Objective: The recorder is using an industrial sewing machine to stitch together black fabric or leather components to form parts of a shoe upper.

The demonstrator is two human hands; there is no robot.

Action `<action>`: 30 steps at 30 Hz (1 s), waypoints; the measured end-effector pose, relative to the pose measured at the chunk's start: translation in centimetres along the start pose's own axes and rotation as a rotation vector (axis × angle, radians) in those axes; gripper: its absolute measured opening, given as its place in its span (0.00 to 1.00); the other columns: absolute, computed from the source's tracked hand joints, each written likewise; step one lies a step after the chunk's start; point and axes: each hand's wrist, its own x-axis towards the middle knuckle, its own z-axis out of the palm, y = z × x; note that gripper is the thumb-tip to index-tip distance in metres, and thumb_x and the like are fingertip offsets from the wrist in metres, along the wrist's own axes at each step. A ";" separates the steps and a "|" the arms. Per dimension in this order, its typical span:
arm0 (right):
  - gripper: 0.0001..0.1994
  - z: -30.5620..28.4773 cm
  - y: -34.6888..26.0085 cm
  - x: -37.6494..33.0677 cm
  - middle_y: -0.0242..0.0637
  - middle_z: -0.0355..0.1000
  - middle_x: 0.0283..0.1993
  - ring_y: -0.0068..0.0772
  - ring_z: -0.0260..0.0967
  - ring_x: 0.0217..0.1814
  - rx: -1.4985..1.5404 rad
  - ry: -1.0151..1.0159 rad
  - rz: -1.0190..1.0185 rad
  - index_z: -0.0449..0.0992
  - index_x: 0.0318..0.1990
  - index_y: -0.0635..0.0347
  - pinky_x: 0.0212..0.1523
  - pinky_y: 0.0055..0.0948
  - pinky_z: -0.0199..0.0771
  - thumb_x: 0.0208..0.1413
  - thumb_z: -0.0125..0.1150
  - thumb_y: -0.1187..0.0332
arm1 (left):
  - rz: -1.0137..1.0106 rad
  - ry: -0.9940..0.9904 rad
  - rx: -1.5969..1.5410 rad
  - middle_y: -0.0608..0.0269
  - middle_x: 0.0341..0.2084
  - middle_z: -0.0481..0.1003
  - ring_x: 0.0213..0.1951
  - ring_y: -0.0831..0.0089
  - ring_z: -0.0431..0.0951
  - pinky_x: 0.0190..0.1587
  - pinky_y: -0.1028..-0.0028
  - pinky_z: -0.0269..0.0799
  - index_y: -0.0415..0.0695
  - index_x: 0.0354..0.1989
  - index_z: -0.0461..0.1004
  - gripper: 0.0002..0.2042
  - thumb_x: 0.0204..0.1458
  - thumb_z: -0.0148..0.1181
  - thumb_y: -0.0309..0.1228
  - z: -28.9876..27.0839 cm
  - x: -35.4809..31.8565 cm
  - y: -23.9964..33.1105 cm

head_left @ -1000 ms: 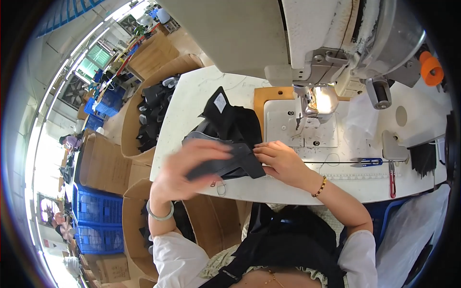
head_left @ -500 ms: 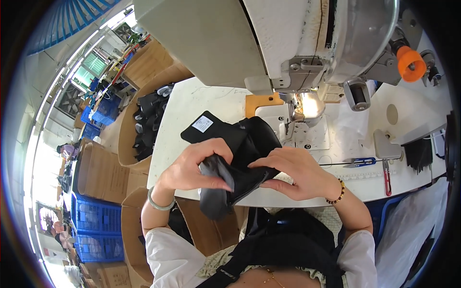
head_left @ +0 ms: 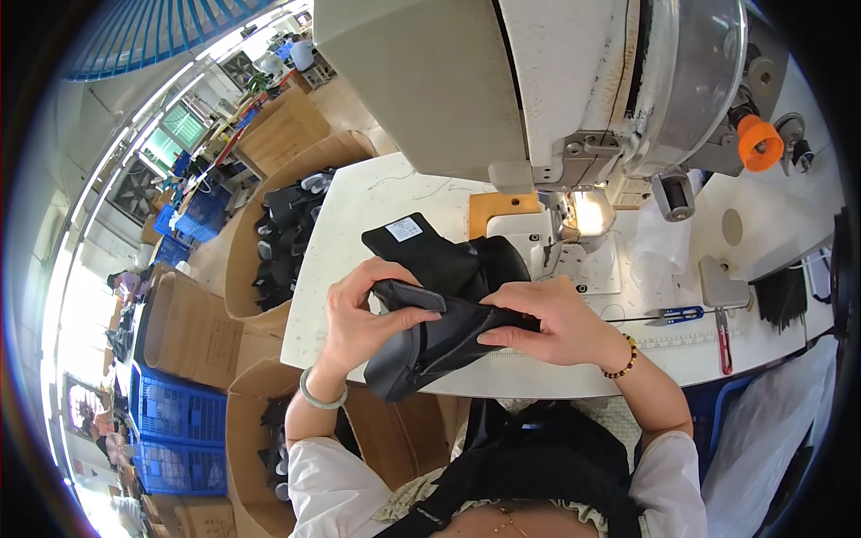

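Observation:
Both hands hold a black sewn fabric piece [head_left: 448, 345] over the front edge of the white sewing table [head_left: 359, 202]. My left hand [head_left: 363, 309] pinches its left edge between thumb and fingers. My right hand [head_left: 543, 323] grips the right side of the same edge, thumb below and fingers above. The piece is bent, its lower left end hanging toward me. A flat flap with a white label [head_left: 404, 229] stretches away over the tabletop. Just beyond it stands the sewing machine [head_left: 574, 152], its lamp lit by the needle area.
Blue-handled thread snips [head_left: 674, 316] and a red-handled tool [head_left: 723, 341] lie to the right, near a ruler marking. Cardboard boxes of black pieces [head_left: 291, 238] stand left of the table. Stacked blue crates [head_left: 179, 408] are further left, and a plastic bag [head_left: 771, 430] hangs at lower right.
The view has shifted slightly. My hands have turned the black piece's near edge flatter and brought it more toward me, with the left thumb now lying along the edge.

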 end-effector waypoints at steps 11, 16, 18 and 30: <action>0.16 -0.7 -1.4 1.3 0.38 0.65 0.19 0.40 0.62 0.17 -0.064 -0.082 0.064 0.67 0.22 0.60 0.19 0.30 0.59 0.43 0.63 0.57 | -0.189 -0.012 -0.012 0.68 0.25 0.71 0.30 0.85 0.68 0.33 0.84 0.65 0.39 0.30 0.68 0.18 0.29 0.70 0.19 0.4 1.3 0.7; 0.17 0.9 -0.3 4.3 0.41 0.61 0.15 0.37 0.59 0.16 -0.035 0.018 -0.059 0.63 0.21 0.63 0.19 0.31 0.57 0.44 0.62 0.60 | -0.205 -0.053 0.043 0.71 0.26 0.69 0.30 0.85 0.67 0.33 0.84 0.63 0.40 0.30 0.68 0.19 0.28 0.69 0.19 -2.0 4.2 0.4; 0.18 1.8 0.2 6.0 0.34 0.56 0.14 0.22 0.53 0.17 0.232 0.060 0.204 0.63 0.20 0.65 0.19 0.25 0.55 0.44 0.63 0.61 | -0.183 -0.111 0.112 0.69 0.27 0.70 0.34 0.82 0.68 0.39 0.81 0.63 0.40 0.33 0.69 0.18 0.31 0.69 0.23 -3.6 6.5 -1.1; 0.14 8.4 5.6 10.1 0.26 0.63 0.18 0.16 0.57 0.17 0.833 0.650 0.562 0.70 0.20 0.61 0.20 0.18 0.61 0.49 0.60 0.61 | -0.041 0.239 0.919 0.46 0.50 0.63 0.51 0.55 0.65 0.51 0.65 0.62 0.35 0.54 0.59 0.26 0.44 0.55 0.27 4.5 0.3 -0.1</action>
